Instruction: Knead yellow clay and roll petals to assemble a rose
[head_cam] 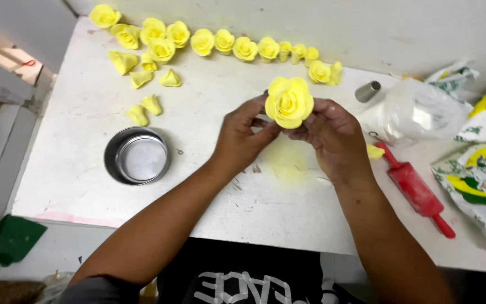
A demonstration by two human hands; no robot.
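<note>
Head view, looking down at a white desk (85, 169). Both hands raised just above the desk surface, meeting at the centre.

Left hand (243, 138): fingers closed around the underside of a yellow rose (289, 101), thumb and fingertips pinching at its base. Right hand (333, 138): likewise closed on the base from the other side, fingers curled under the bloom. The rose is held between the two hands, face toward the camera, clear of the desk; petals are layered around a tight centre and look fully formed.

Done so far, judging from the layout: a row of finished roses (220, 42) runs along the back edge against the wall, well apart from the hands. Smaller buds sit at the right end of that row.

Apparently left: several loose yellow cones (142, 110) lie at the back left, without petals. A small yellow scrap (374, 151) lies just beside the right hand.

Other items: round metal tin (137, 156) left of the hands; red rolling pin (417, 191) to the right; clear plastic bag (417, 112) of white powder behind it; metal nozzle (368, 91) near the bag; printed packets (479, 180) at far right. A faint yellow smear marks the desk under the hands
</note>
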